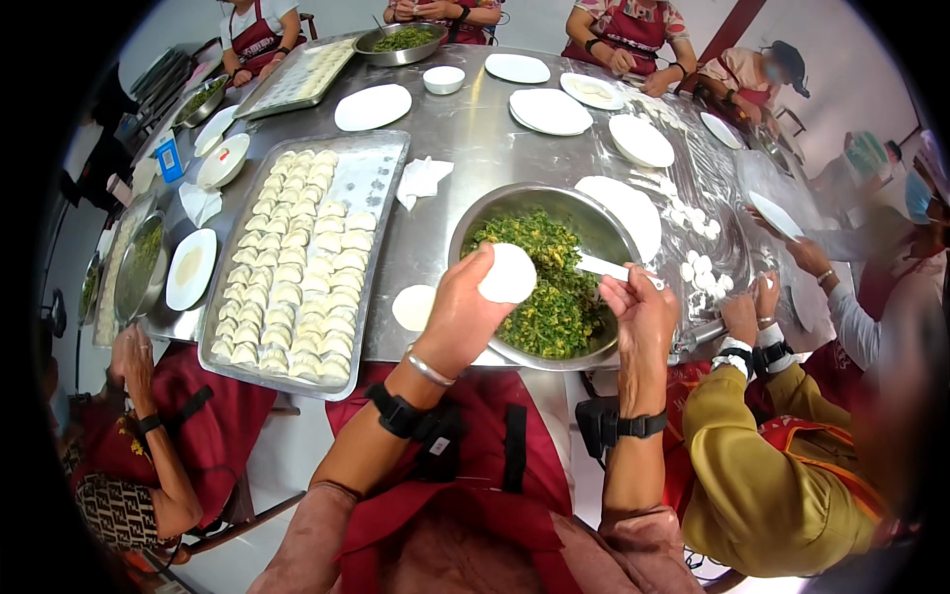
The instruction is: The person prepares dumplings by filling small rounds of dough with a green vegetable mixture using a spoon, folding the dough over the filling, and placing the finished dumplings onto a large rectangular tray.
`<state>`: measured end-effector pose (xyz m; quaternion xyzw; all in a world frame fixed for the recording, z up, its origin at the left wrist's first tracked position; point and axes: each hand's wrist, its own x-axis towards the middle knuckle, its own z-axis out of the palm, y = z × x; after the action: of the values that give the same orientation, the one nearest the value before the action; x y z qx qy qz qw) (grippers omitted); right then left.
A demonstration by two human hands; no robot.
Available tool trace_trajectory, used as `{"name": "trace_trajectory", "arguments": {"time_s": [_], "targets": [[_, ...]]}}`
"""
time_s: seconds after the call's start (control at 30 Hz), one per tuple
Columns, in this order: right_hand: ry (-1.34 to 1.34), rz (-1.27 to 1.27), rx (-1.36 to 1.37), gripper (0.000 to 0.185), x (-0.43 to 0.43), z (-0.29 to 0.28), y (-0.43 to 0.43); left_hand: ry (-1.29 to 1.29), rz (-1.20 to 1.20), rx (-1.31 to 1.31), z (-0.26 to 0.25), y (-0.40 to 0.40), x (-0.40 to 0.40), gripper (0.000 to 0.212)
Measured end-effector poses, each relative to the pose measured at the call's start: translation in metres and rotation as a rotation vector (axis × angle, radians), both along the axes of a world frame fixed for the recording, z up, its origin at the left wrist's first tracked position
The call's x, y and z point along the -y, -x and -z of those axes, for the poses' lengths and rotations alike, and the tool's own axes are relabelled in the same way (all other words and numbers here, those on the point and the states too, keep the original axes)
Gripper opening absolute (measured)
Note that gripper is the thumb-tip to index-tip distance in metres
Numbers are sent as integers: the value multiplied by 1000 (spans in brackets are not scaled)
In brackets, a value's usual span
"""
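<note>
A round dough wrapper (509, 273) lies flat in my left hand (466, 308), held between the thumb and fingers. My right hand (644, 308) grips the handle of a white spoon (605, 268), whose far end dips into chopped green and yellow filling (553, 319). The filling sits in a large stainless steel bowl (490, 200) in front of me, under both hands. Another dough wrapper (414, 307) rests on the table left of the bowl. Farther left, a metal tray (375, 171) holds rows of folded dumplings (293, 260).
White plates (549, 111) stand about the steel table (475, 148). A crumpled napkin (424, 180) lies beside the tray. At right are dough pieces (703, 273) and a co-worker's hands (749, 308) near a rolling pin (701, 334). Other people in red aprons sit around the table.
</note>
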<state>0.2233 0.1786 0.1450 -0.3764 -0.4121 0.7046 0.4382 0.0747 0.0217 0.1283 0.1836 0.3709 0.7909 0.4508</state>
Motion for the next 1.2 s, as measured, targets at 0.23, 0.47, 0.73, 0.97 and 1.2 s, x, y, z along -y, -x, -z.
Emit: {"name": "trace_trajectory", "arguments": {"time_s": [0.23,0.47,0.73,0.97,1.2], "targets": [[-649,18,164,12,66,-6,12,-201,93,392,-4,1,-26,41],[-1337,-107,361,18,89,2,6,-190,90,407,-13,4,-14,41],[-460,-65,67,21,68,-25,-13,-206,159,411,-5,-2,8,49],[-69,-212,-14,17,48,-10,-11,-83,185,277,-12,-15,26,54],[-74,-211,59,16,48,1,-9,207,153,-366,-11,-16,38,51]]}}
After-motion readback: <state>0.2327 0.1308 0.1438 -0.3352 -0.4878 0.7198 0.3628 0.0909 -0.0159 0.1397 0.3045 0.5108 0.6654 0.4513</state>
